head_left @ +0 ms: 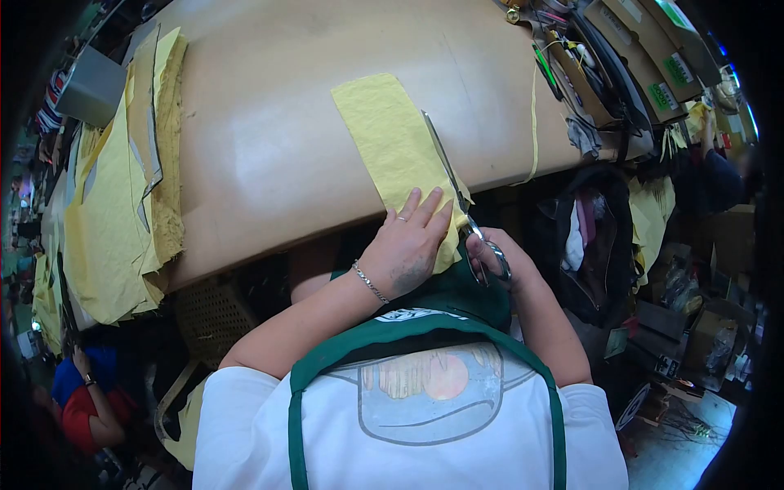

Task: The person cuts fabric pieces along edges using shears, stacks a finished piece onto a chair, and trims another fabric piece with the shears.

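A long yellow piece of material (377, 122) lies on the tan table (269, 131) and hangs over its front edge. Spread flat on its lower part is my left hand (408, 245), fingers apart, a ring and a bracelet showing. My right hand (494, 255) is closed around the handles of large metal scissors (441, 155). The scissors point up and away along the right edge of the yellow piece, and their blades look slightly parted around a narrow yellow flap.
Stacked yellow sheets (106, 237) overhang the table's left end. Boxes (641, 57) and tools stand at the back right, near a thin yellow strip (534, 122). A dark open bag (592, 237) hangs at the right. A person in red and blue (90, 400) is at lower left.
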`<action>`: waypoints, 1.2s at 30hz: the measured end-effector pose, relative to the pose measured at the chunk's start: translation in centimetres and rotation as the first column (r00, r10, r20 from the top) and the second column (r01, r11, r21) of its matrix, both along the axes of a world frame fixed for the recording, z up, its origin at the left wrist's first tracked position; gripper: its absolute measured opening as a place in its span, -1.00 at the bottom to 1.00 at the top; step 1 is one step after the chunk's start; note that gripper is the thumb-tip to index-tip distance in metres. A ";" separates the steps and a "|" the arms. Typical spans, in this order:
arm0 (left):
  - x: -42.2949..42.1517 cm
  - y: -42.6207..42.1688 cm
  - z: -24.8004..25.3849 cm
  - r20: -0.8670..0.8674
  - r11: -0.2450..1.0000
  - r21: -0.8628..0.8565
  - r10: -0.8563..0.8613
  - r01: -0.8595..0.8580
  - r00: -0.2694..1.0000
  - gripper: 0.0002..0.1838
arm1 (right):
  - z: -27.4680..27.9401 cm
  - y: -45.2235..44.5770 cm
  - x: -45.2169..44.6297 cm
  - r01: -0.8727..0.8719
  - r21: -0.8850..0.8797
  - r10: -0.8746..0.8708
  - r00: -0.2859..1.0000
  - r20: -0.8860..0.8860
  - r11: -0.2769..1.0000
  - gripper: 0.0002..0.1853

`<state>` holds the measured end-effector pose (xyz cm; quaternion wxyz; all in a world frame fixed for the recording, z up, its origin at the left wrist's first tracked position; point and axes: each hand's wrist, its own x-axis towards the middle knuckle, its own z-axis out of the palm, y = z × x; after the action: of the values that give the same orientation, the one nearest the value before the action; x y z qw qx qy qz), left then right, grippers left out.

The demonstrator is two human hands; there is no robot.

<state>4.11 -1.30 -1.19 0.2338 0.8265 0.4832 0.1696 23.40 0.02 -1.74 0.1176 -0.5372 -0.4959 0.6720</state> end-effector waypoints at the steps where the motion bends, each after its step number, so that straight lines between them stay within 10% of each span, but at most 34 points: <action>1: -0.1 -0.1 0.0 0.000 1.000 0.001 0.001 -0.001 1.000 -0.52 | 0.1 0.0 0.0 -0.001 0.007 0.001 1.000 0.013 1.000 -0.32; 36: -0.2 -0.5 -0.1 0.062 0.999 -0.029 -0.017 0.019 0.998 -0.54 | 0.0 1.1 -0.1 -0.039 0.063 0.034 0.996 0.082 0.997 -0.30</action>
<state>3.87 -1.80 -1.24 0.2623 0.8217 0.4706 0.1860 23.31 1.10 -1.75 0.1023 -0.5508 -0.5314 0.6354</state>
